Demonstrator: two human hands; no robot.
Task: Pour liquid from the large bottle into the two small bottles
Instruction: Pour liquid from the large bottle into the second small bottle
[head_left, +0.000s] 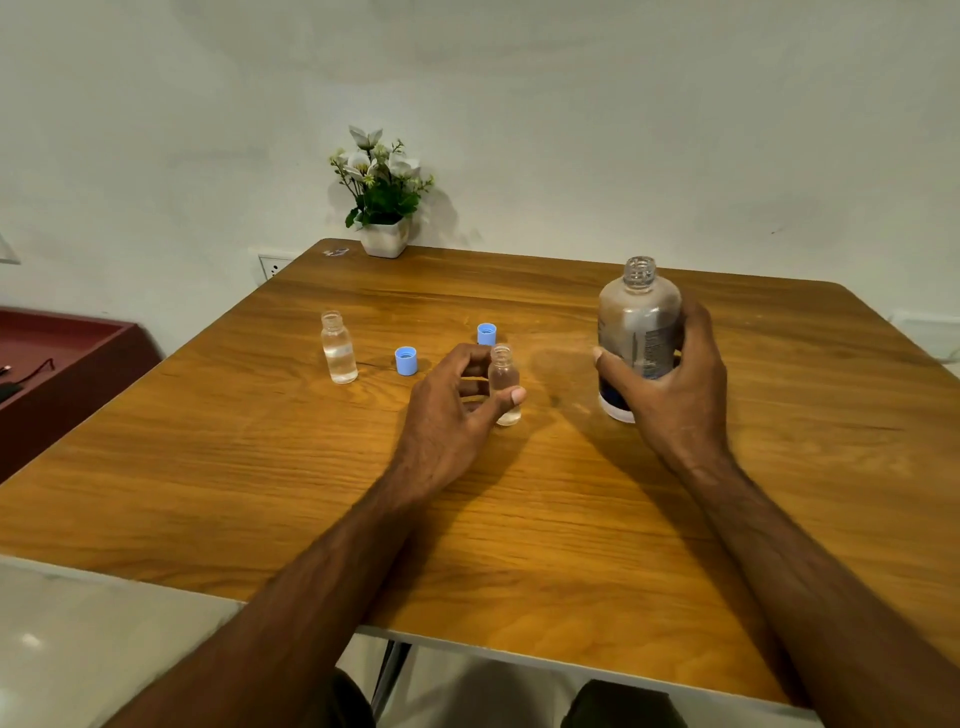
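Head view looks down on a wooden worktop (519, 545) with both bare forearms reaching in from its near edge. Toward the right edge, the right hand (675, 384) is wrapped around the large bottle (638, 332); its thumb lies across the front of the label and its fingers (693, 325) curl behind. That bottle stands upright and uncapped, its base at or just above the wood; the blur leaves this unclear. Near the middle, the left hand (447, 410) pinches one small bottle (503, 384) between thumb and fingers, the thumb tip pressed on its lower front, the other fingertips behind its shoulder. This bottle is upright on the worktop, open at the top. A second small bottle (338, 347) stands alone toward the left edge, well apart from both hands, partly filled with clear liquid. Two blue caps rest between the small bottles: one cap (405, 360) nearer the left bottle, another cap (487, 333) just behind the left hand. A potted plant (382, 192) sits at the far edge.
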